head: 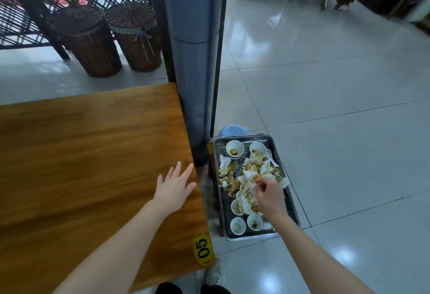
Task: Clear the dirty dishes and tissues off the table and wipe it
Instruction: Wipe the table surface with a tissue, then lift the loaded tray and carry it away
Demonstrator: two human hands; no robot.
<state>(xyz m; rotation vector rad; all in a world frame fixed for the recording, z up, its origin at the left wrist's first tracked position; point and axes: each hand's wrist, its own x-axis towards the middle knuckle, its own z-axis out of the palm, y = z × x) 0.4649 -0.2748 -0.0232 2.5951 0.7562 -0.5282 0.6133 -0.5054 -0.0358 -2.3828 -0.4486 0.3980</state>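
The wooden table (pixel 93 154) fills the left half of the view, its top bare. My left hand (pixel 174 186) rests flat on it near the right edge, fingers spread. A metal tray (pixel 272 145) stands right of the table, lower down, and holds several small white bowls (pixel 235 149) with sauce traces and a heap of soiled tissues (pixel 253 172). My right hand (pixel 270 192) hovers over the heap, fingertips pinched on a crumpled tissue.
A yellow "05" tag (pixel 203 249) sits on the table's near right corner. A grey padded pillar (pixel 193 49) rises behind the table corner. Two wicker baskets (pixel 93 42) stand at the back left. Glossy tiled floor (pixel 337 107) spreads to the right. A blue stool (pixel 230 131) peeks from under the tray.
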